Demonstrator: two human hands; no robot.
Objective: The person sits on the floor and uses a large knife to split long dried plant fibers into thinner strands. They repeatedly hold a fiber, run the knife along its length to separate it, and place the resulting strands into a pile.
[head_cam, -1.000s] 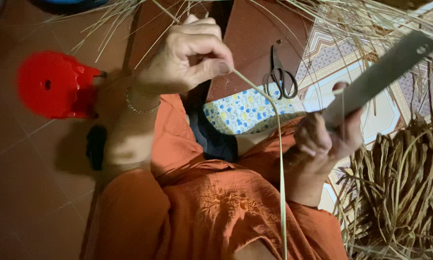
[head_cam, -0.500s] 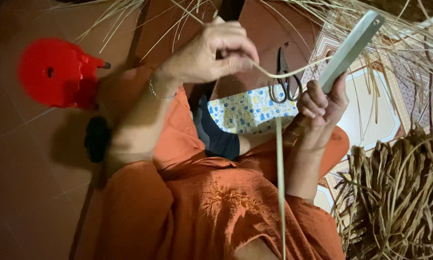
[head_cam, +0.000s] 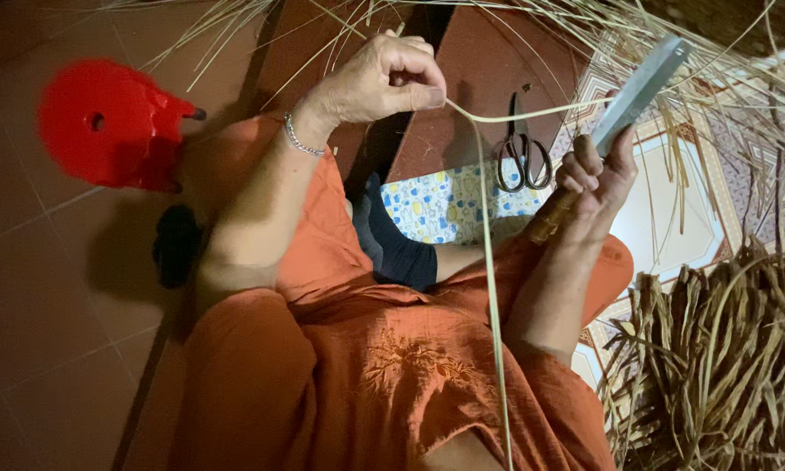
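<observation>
- Over your lap, seated on a floor of dark reddish tile point(head_cam: 34, 288), you hold a pale reed strip point(head_cam: 532, 112) taut between your two hands; it is thin, flat and straw-coloured, and a second length of it runs straight down across your orange clothing.
- Your left hand point(head_cam: 383, 83) is clenched, pinching the strip's end between thumb and forefinger; a thin silver bracelet point(head_cam: 298, 139) circles that wrist.
- Your right hand point(head_cam: 595, 174) is closed around the wooden handle of a knife point(head_cam: 641, 89), whose broad, flat, grey blade points up and away, its edge meeting the strip.
- A pair of dark metal scissors point(head_cam: 520, 150) lies on the floor between your hands, just beyond a blue-and-yellow patterned cloth point(head_cam: 436, 202).
- At your right, a heap of dried, brown, curling reed lengths point(head_cam: 724, 358) sits on a patterned mat point(head_cam: 671, 205) with a pale centre.
- More loose, fine reed stalks point(head_cam: 584, 17) fan across the top of the view.
- A glossy red plastic stool point(head_cam: 104, 122) stands on the tile at your left.
- Your orange tunic point(head_cam: 392, 375) shows embroidered stitching on its front.
</observation>
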